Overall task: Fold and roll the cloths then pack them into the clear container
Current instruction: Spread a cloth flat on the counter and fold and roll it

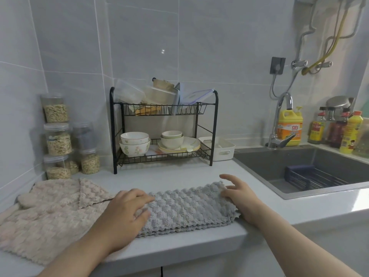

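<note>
A grey textured cloth (pixel 185 210) lies folded into a long strip on the white counter (pixel 179 250), near its front edge. My left hand (pixel 123 212) rests on the cloth's left end with fingers spread over it. My right hand (pixel 237 193) touches the cloth's right end, its fingers loosely bent at the far right corner. A pile of beige cloths (pixel 50 214) lies to the left, partly under my left forearm. Clear plastic containers (pixel 129 93) sit tilted on the top shelf of the black wire rack (pixel 214 124).
Bowls and plates (pixel 159 143) fill the rack's lower shelf. Stacked jars of oats (pixel 59 136) stand at the back left. A white basket (pixel 221 148) sits beside the rack. On the right lies a dark sink (pixel 299 166) with a faucet (pixel 279 124) and bottles behind it.
</note>
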Tool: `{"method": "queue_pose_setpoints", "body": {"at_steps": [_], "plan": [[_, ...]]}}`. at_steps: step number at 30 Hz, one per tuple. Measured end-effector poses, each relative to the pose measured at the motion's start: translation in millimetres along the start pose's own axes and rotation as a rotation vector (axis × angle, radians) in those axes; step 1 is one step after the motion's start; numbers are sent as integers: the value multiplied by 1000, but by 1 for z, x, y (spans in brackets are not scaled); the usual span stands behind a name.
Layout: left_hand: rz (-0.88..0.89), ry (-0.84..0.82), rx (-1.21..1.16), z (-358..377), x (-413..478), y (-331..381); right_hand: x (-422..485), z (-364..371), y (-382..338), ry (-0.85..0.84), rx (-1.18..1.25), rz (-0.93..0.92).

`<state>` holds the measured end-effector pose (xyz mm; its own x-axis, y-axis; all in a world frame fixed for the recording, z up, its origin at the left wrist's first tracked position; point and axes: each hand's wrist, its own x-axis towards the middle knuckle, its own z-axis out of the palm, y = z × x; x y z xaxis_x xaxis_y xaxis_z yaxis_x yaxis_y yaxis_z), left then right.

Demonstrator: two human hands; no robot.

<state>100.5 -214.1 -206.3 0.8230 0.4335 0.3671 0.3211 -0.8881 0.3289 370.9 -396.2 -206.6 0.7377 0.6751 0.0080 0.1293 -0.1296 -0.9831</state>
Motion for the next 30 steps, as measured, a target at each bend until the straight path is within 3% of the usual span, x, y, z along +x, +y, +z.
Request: {"method": "queue_pose_setpoints", "body": {"at_steps": [4,6,9,12,25,27,30], "plan": [[-37,-321,38,7,45,30,-1,-1,0,23,34,15],[-72,-451,98,16,63,36,-1,-6,0,44,203,64],[-126,-574,88,27,82,40,3,-13,-1,75,440,116],[-157,-637,118,33,94,46,8,-14,2,124,481,143],[-205,-717,246,44,112,52,-5,-13,-19,131,390,233],[-204,-635,183,44,106,53,-9,-14,-24,140,282,257],[-180,-274,-75,42,89,40,-4,-22,-29,174,101,213]]}}
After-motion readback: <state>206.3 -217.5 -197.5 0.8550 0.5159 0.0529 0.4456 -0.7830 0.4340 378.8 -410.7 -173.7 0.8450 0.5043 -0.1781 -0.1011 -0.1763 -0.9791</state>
